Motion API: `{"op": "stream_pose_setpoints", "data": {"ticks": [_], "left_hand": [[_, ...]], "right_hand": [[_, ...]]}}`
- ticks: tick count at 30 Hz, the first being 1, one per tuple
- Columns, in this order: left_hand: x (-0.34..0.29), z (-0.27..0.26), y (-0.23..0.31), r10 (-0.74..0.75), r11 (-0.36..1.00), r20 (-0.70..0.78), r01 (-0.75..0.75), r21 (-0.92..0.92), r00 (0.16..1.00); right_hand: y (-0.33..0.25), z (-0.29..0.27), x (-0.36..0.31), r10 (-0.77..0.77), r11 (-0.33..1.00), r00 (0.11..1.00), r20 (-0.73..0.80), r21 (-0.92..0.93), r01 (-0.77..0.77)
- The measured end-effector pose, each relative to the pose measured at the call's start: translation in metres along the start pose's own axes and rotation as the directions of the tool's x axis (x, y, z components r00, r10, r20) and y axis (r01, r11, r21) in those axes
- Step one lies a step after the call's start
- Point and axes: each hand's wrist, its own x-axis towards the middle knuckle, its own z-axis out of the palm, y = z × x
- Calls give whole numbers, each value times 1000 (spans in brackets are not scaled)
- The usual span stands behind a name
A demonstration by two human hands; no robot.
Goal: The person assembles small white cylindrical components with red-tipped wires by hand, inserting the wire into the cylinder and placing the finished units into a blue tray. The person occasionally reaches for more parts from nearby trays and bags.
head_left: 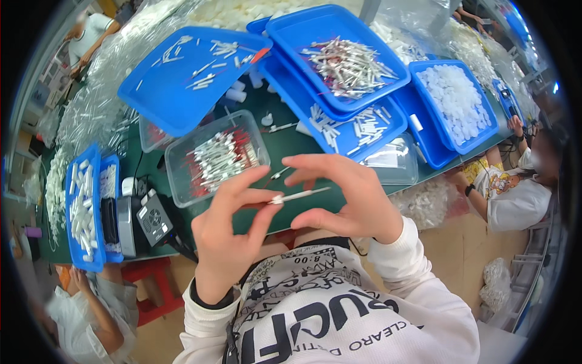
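Between thumb and forefinger, my left hand (233, 224) pinches one end of a thin white pen-like part (298, 195), which points to the right. My right hand (345, 194) is open beside its free tip, thumb and fingers spread, not touching it. Just beyond my left hand stands a clear plastic bin (173, 176) holding many similar white parts with red wires (221, 159). Past my right hand, another small white part (282, 127) lies on the green tabletop (282, 145).
Blue trays (139, 91) of white parts crowd the table's far side; one blue tray (479, 142) holds translucent white pieces. A black boxy device (154, 221) with a fan sits at left beside another blue tray (91, 264). People (515, 182) sit at both sides.
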Motion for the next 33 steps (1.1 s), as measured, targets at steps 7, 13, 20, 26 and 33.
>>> {"op": "stream_pose_setpoints", "data": {"ticks": [7, 13, 20, 26, 33], "left_hand": [[33, -2, -28, -195, 980, 147, 186, 72, 970], [27, -28, -87, -165, 733, 105, 51, 678, 981], [35, -26, -87, -357, 766, 97, 232, 600, 929], [32, -26, -99, -310, 775, 98, 191, 602, 946], [36, -29, -85, -239, 810, -115, 264, 524, 964]], "right_hand": [[48, -46, 33, 156, 978, 988, 6, -141, -153], [145, -89, 71, 119, 758, 940, -320, -582, -294], [120, -97, 43, 83, 804, 898, -432, -503, -316], [93, -71, -1, 499, 634, 823, -271, -533, -560], [120, -46, -3, 462, 401, 801, -380, -716, -571]]}}
